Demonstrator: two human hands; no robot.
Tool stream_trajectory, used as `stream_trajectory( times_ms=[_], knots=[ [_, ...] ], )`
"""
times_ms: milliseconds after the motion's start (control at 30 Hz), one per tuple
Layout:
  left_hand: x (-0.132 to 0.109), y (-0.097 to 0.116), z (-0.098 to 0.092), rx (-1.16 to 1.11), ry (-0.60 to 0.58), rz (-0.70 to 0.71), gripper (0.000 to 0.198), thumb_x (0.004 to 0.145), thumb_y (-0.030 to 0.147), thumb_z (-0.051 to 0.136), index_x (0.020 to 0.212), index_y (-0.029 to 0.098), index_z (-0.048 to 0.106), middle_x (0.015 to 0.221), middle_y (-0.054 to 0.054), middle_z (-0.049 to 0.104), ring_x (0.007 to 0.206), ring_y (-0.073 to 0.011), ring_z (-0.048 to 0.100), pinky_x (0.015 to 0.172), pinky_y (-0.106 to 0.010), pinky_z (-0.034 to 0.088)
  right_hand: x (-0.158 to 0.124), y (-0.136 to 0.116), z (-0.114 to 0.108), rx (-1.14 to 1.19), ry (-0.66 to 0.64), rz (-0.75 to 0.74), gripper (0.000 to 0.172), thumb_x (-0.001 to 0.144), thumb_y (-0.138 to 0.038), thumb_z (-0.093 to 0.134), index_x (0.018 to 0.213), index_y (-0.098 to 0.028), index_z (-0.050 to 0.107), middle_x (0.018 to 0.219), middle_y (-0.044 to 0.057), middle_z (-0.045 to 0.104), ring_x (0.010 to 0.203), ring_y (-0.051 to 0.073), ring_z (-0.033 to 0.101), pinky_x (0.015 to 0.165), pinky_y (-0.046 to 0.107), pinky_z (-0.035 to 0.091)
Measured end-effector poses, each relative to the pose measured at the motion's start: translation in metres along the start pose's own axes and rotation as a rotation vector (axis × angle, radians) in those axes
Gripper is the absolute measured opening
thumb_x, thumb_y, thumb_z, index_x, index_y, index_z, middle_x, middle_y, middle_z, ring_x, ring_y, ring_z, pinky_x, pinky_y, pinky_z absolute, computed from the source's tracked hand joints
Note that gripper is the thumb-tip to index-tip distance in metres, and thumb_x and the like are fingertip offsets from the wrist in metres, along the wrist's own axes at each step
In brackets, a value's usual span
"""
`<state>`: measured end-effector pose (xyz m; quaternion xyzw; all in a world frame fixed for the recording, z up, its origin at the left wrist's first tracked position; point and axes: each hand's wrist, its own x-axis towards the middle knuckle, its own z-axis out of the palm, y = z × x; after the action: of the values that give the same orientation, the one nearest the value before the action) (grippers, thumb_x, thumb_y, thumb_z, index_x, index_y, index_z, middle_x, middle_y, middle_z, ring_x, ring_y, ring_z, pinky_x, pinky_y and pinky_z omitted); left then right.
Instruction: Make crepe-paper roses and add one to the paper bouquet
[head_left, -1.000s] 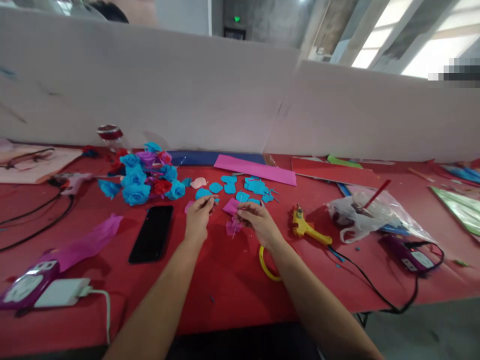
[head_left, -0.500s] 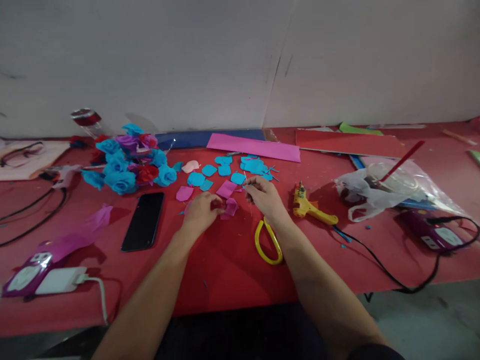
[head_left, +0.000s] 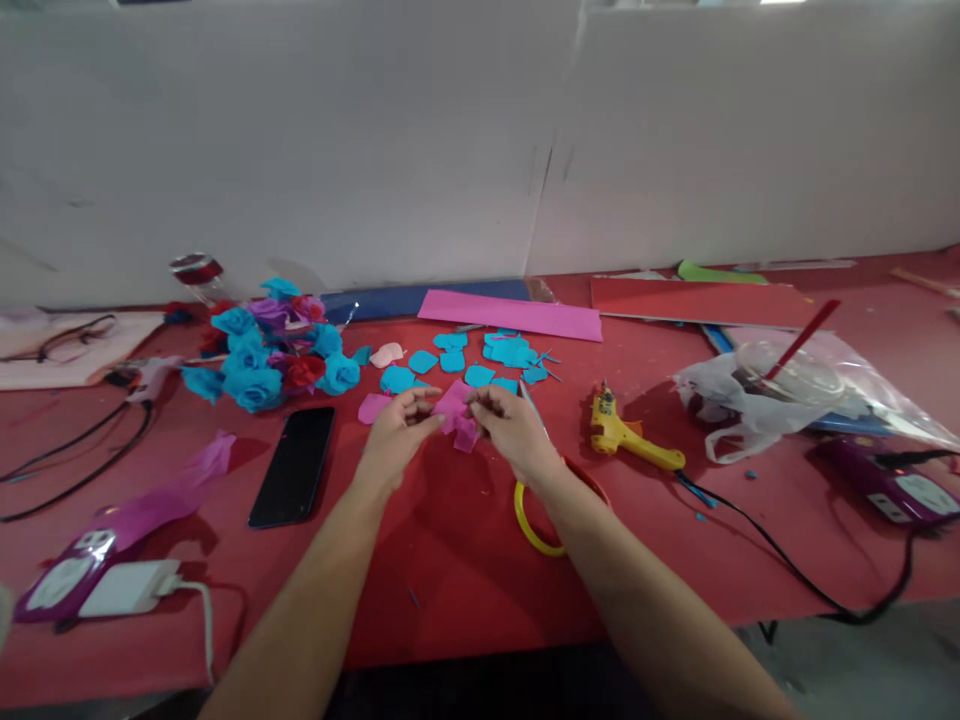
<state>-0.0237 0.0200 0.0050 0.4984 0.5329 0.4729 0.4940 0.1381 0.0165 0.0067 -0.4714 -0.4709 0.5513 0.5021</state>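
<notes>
A pink crepe-paper petal (head_left: 453, 402) is stretched between my two hands above the table. The fingers of my left hand (head_left: 399, 432) pinch its left side, and my right hand (head_left: 513, 428) grips its right edge. Just below it hangs or lies another small pink piece (head_left: 466, 436); whether the two are joined I cannot tell. Scissors (head_left: 528, 525) with a yellow handle lie partly under my right wrist. Beyond the hands, several blue paper petals (head_left: 512, 349) are spread out, with a pale pink petal (head_left: 386, 355) and a pink petal (head_left: 372, 407) to the left.
Blue, purple and red paper flowers (head_left: 251, 365) are bunched at left, near a black phone (head_left: 292, 468). On the right are a yellow glue gun (head_left: 634, 436) with its cord and a plastic bag (head_left: 731, 400). A pink paper strip (head_left: 510, 314) lies at the back.
My right hand has moved left and down from above the petals onto the pink petal. My left hand has its fingers more extended. The view has tilted up slightly.
</notes>
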Motion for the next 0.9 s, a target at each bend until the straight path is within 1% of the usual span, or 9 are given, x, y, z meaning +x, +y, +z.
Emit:
stream_trajectory(
  times_ms=[67,133,233,333,467,567,733,833,900],
  knots=[
    [-0.001,0.001,0.003,-0.099,0.018,-0.026,0.041,0.062,0.022,0.072,0.102,0.018,0.064,0.086,-0.003,0.064,0.079,-0.0139,0.059,0.074,-0.028,0.045,-0.003,0.002,0.003,-0.075,0.030,-0.086,0.011,0.074,-0.023,0.060,0.080,-0.022,0.069,0.075,0.000,0.063,0.057,0.010,0.050,0.055,0.025,0.040],
    [-0.002,0.001,0.004,-0.151,0.046,-0.027,0.038,0.061,0.021,0.073,0.099,0.017,0.066,0.090,-0.004,0.065,0.081,-0.0142,0.059,0.075,-0.028,0.045,-0.006,0.001,0.005,-0.097,0.024,-0.117,0.012,0.072,-0.022,0.065,0.081,-0.022,0.073,0.074,0.000,0.062,0.059,0.011,0.052,0.056,0.026,0.042],
    [-0.001,0.001,0.004,-0.194,0.089,-0.007,0.034,0.062,0.022,0.073,0.095,0.017,0.067,0.092,-0.004,0.066,0.080,-0.0134,0.059,0.074,-0.027,0.045,-0.009,-0.004,0.007,-0.030,-0.014,-0.058,0.023,0.068,-0.020,0.069,0.091,-0.022,0.071,0.061,-0.003,0.058,0.055,0.012,0.054,0.054,0.026,0.043],
    [-0.002,0.004,0.003,-0.227,0.095,-0.020,0.033,0.063,0.025,0.074,0.095,0.018,0.067,0.083,-0.002,0.067,0.072,-0.0111,0.058,0.069,-0.025,0.044,-0.011,-0.008,0.010,0.058,0.000,0.032,0.033,0.066,-0.019,0.071,0.099,-0.020,0.068,0.055,-0.006,0.054,0.050,0.011,0.053,0.052,0.025,0.044],
    [-0.004,0.008,0.002,-0.245,0.069,-0.037,0.035,0.064,0.026,0.074,0.097,0.018,0.067,0.070,0.002,0.063,0.063,-0.0103,0.056,0.063,-0.024,0.041,-0.010,-0.007,0.011,0.101,-0.021,0.103,0.025,0.065,-0.018,0.071,0.090,-0.018,0.072,0.052,-0.005,0.055,0.046,0.009,0.049,0.050,0.025,0.041],
    [-0.005,0.009,0.003,-0.263,0.063,-0.029,0.036,0.065,0.025,0.073,0.099,0.017,0.066,0.071,0.001,0.064,0.063,-0.0104,0.055,0.062,-0.024,0.040,-0.009,-0.005,0.012,0.118,-0.020,0.117,0.020,0.064,-0.020,0.072,0.083,-0.018,0.073,0.049,-0.005,0.054,0.045,0.009,0.048,0.049,0.026,0.039],
    [-0.004,0.009,0.001,-0.305,0.020,-0.030,0.034,0.064,0.024,0.075,0.096,0.018,0.068,0.075,0.000,0.066,0.069,-0.0107,0.058,0.069,-0.025,0.043,-0.010,-0.005,0.012,0.113,-0.015,0.121,0.016,0.064,-0.025,0.071,0.079,-0.017,0.072,0.051,-0.004,0.055,0.046,0.009,0.047,0.049,0.025,0.037],
    [-0.002,0.009,-0.003,-0.322,0.110,-0.028,0.030,0.065,0.028,0.075,0.093,0.019,0.070,0.079,0.000,0.065,0.071,-0.0105,0.058,0.069,-0.023,0.043,-0.009,-0.006,0.012,0.164,0.023,0.114,0.017,0.063,-0.026,0.071,0.078,-0.018,0.071,0.051,-0.005,0.053,0.046,0.008,0.045,0.049,0.024,0.037],
    [-0.002,0.009,-0.005,-0.259,0.200,0.012,0.031,0.068,0.032,0.073,0.097,0.021,0.071,0.089,-0.002,0.067,0.082,-0.0128,0.060,0.074,-0.024,0.043,-0.008,-0.007,0.012,0.247,0.037,0.137,0.018,0.060,-0.027,0.073,0.075,-0.018,0.069,0.051,-0.006,0.052,0.046,0.007,0.043,0.048,0.023,0.036]
  ],
)
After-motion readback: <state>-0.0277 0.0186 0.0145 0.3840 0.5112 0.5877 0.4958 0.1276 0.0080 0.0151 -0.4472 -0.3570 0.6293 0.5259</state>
